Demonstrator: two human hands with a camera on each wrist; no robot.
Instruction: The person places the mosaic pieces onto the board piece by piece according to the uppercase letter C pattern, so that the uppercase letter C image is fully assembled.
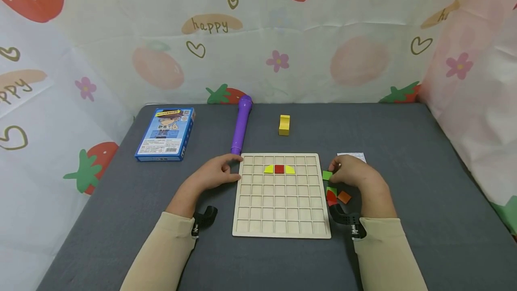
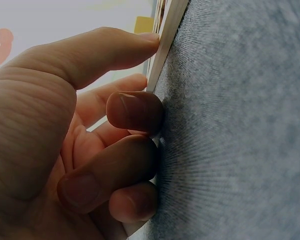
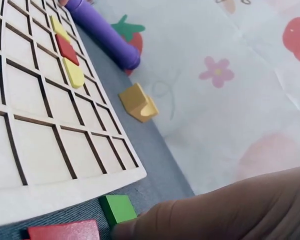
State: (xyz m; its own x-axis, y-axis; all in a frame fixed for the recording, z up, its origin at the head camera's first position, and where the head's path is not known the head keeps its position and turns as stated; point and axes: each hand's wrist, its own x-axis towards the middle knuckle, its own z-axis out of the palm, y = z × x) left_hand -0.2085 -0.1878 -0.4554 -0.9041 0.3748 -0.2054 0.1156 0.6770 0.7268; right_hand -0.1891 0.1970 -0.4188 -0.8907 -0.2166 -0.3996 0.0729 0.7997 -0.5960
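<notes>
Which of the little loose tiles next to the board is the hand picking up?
The green tile, at the right hand fingertips. The red and orange ones lie nearer the wrist, untouched.

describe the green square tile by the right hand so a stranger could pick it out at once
Start at the wooden grid board in the middle of the grey table. Just off its right edge, at the right hand's fingertips, lies the green square tile. It sits apart, above the overlapping red, green and orange pieces nearer the wrist.
</notes>
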